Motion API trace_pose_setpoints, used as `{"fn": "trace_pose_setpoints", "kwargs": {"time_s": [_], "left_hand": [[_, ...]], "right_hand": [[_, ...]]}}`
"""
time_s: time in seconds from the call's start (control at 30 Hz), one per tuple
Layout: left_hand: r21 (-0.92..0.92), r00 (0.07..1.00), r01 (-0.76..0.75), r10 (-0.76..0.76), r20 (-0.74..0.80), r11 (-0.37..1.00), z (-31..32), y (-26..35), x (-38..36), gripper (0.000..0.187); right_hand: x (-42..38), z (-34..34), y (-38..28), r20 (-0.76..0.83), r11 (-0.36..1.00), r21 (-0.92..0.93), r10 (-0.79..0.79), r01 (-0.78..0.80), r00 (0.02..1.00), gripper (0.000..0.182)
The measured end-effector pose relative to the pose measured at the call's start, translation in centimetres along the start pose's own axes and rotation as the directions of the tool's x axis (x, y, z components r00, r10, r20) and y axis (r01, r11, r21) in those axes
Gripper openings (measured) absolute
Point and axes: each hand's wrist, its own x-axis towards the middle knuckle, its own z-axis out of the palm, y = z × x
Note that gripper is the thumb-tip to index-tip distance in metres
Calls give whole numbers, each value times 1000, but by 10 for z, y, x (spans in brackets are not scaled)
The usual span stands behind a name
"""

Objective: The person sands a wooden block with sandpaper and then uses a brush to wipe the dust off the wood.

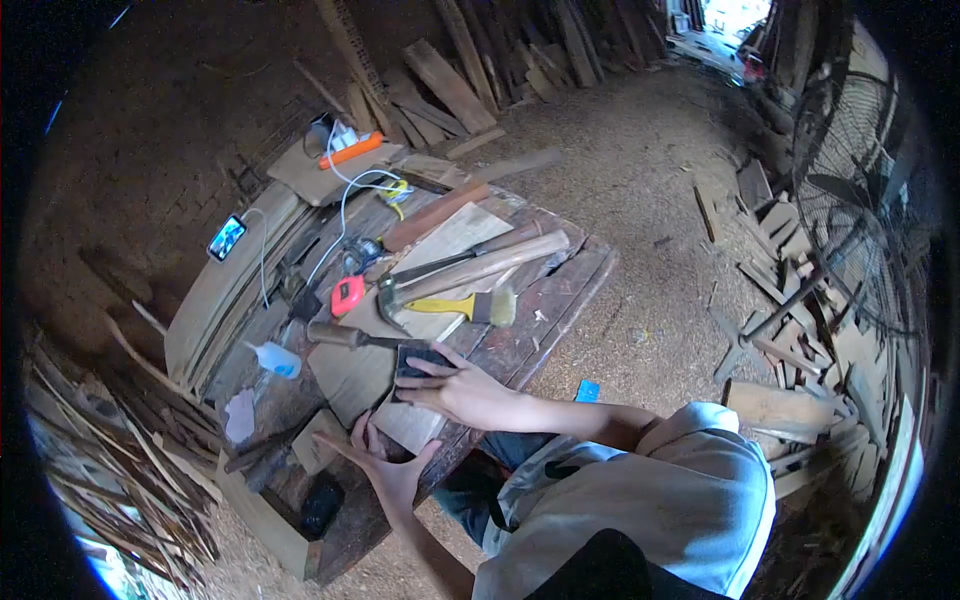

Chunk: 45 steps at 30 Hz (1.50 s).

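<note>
My right hand (455, 392) lies over a dark flat block (411, 362), its fingers curled across the top and gripping it. The block rests on a pale wooden board (410, 428) on the workbench. At the board's near end is my left hand (392, 474), with thumb and fingers spread apart and fingertips against the wood. Beyond the block lies a chisel-like tool with a wooden handle (335, 334). A yellow-handled paintbrush (450, 306), a hammer with a wooden handle (490, 265) and a pink tape measure (347, 295) lie farther up the bench.
A white squeeze bottle (276, 360), an orange power strip (351, 150) with white cables and a lit phone (227, 238) are at the bench's far-left side. Wood scraps (790, 405) and a large fan (850, 200) stand right. Planks (450, 85) lean at the back.
</note>
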Motion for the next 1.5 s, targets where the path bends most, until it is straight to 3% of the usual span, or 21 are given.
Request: {"fn": "trace_pose_setpoints", "kwargs": {"time_s": [0.13,0.2,0.27,0.33,0.37,0.4,0.5,0.57,0.6,0.67,0.73,0.77,0.8,0.87,0.93,0.97,1.0,1.07,1.13,1.3,1.5], "left_hand": [[-26,998,64,-65,-27,998,1,-5,-3,154],[-12,996,91,-91,-16,996,-2,-6,-3,157],[-4,993,116,-116,-8,993,-3,-4,-2,161],[39,999,48,-48,5,998,-4,2,1,160],[38,999,50,-50,-4,998,-3,1,1,160],[12,1000,29,-29,-12,1000,-2,0,1,160],[-12,1000,6,-7,-23,1000,2,1,1,156],[-1,1000,7,-7,-24,1000,2,0,1,154],[20,999,28,-28,-29,999,1,-2,-1,155],[48,997,58,-55,-54,997,-2,-5,-3,156],[57,1000,1,-2,29,998,-5,-2,-2,155],[4,1000,3,-3,28,1000,-5,2,0,149],[-177,996,86,-83,24,980,-3,3,-1,151],[364,988,-89,35,153,927,-11,-14,1,151],[171,998,-26,15,64,985,-7,-9,0,155],[-20,998,47,-46,39,999,-3,-7,1,159],[113,999,-12,7,43,993,-8,-10,1,159],[-188,1000,26,-28,-11,982,-4,-1,2,160],[-213,999,43,-48,-17,976,-9,-1,0,160],[-249,999,44,-44,5,967,-10,-1,5,158],[-187,999,40,-34,33,982,-9,-1,6,158]], "right_hand": [[14,24,-18,-21,984,-175,-23,19,1000,48],[15,30,-38,117,990,-99,-89,101,989,45],[11,37,-39,102,988,-7,-151,153,983,45],[13,18,-24,55,977,31,-213,211,976,46],[11,-1,-19,87,986,92,-143,135,986,48],[9,11,-4,0,995,16,-96,96,995,48],[16,18,6,-46,999,36,15,-14,999,48],[22,30,-10,-93,985,-156,56,-70,994,45],[22,37,-19,-88,986,-151,52,-65,995,45],[21,50,-36,-17,990,-112,-92,90,996,40],[14,36,-45,6,987,29,-156,156,988,36],[12,22,-41,-8,985,72,-159,159,987,35],[12,12,-34,-17,978,123,-170,171,985,34],[8,13,-5,-33,990,-11,-143,142,989,34],[16,12,16,-74,999,-44,-30,26,997,35],[23,14,12,-111,1000,-5,28,-28,993,34],[29,16,6,-147,995,31,95,-91,985,33],[33,21,-7,-133,998,14,59,-58,989,32],[33,22,-16,-126,989,-78,116,-127,985,33],[26,-4,-9,57,998,44,-39,37,998,35],[49,13,-8,50,996,67,-60,57,997,34]]}}
